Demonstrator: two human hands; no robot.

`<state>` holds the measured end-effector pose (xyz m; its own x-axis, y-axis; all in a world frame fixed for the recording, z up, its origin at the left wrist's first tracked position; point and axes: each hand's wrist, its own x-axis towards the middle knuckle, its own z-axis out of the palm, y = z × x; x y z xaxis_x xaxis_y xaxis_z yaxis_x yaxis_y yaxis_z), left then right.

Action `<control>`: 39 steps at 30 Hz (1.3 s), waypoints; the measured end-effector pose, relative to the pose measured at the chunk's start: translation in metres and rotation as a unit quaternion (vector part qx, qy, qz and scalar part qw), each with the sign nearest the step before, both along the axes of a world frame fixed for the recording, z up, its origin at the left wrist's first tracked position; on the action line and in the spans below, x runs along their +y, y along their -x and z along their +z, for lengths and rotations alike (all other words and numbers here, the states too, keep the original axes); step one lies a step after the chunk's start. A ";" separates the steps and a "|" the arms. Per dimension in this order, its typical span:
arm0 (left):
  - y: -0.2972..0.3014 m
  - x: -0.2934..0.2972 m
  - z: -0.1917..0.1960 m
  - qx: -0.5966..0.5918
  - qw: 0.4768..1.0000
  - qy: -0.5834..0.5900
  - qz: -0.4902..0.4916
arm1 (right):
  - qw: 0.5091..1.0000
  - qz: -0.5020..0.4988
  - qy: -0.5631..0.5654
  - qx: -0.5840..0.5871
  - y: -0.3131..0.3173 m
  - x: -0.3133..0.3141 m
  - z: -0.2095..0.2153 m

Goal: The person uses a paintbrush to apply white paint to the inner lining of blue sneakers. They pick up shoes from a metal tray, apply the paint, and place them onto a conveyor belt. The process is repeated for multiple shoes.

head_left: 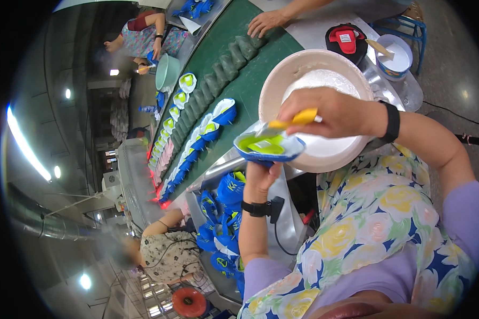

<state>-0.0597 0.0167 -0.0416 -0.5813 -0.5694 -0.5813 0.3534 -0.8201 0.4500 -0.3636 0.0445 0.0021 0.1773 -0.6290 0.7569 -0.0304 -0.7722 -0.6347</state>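
- Left hand (261, 178), mid-frame, grips a blue shoe part (269, 147) from below, its green hollow turned up so the brush can reach inside.
- Right hand (332, 112) pinches a yellow brush (287, 124), tip in that hollow.
- White bowl (282, 74) sits just behind, near for dipping.
- More blue parts lie in a row on the green belt (250, 90), upper left.

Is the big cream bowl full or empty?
Partly full: the cream bowl holds white liquid below its rim. The right hand, holding a yellow-handled brush, covers part of it.
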 end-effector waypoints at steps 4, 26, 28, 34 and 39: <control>0.030 0.027 -0.005 -0.012 0.999 -0.035 0.012 | 0.994 0.038 0.093 0.035 -0.018 -0.008 0.006; 0.024 0.002 0.017 -0.106 0.964 0.238 0.053 | 0.996 -0.017 0.040 0.083 -0.007 -0.023 0.010; 0.035 0.003 0.027 -0.035 0.971 0.220 0.082 | 0.993 -0.012 0.020 0.112 -0.007 -0.023 0.008; 0.028 -0.004 0.003 -0.139 0.952 0.260 0.081 | 0.981 -0.020 -0.097 0.164 0.009 -0.023 0.008; 0.035 -0.016 0.011 -0.135 0.951 0.271 0.068 | 0.968 -0.031 -0.174 0.177 0.020 -0.025 0.002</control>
